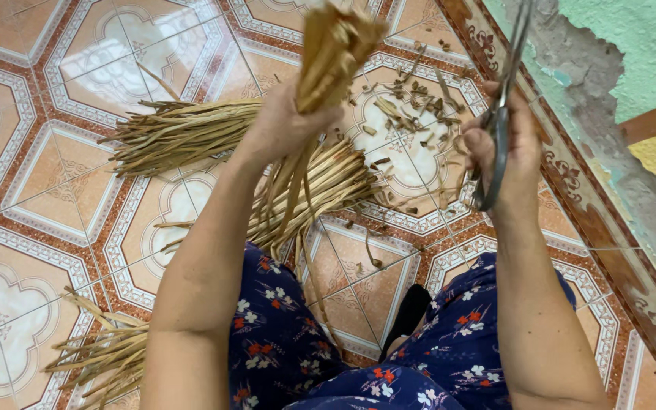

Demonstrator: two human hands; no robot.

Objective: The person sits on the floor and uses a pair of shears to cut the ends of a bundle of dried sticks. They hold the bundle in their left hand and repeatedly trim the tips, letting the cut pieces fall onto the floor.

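Note:
My left hand (286,121) grips a bunch of dried straw stalks (330,53), held upright with the trimmed ends pointing up and the long ends hanging down past my wrist. My right hand (504,144) holds a pair of metal scissors (504,99), blades pointing up, a short way right of the bunch and apart from it. Both forearms reach up from my lap, which is covered in dark blue flowered cloth (282,342).
Patterned floor tiles (47,205) lie below. A pile of dried stalks (180,137) sits at the left, another pile (108,353) at the lower left. Cut scraps (411,102) litter the tiles by a peeling green wall (632,68).

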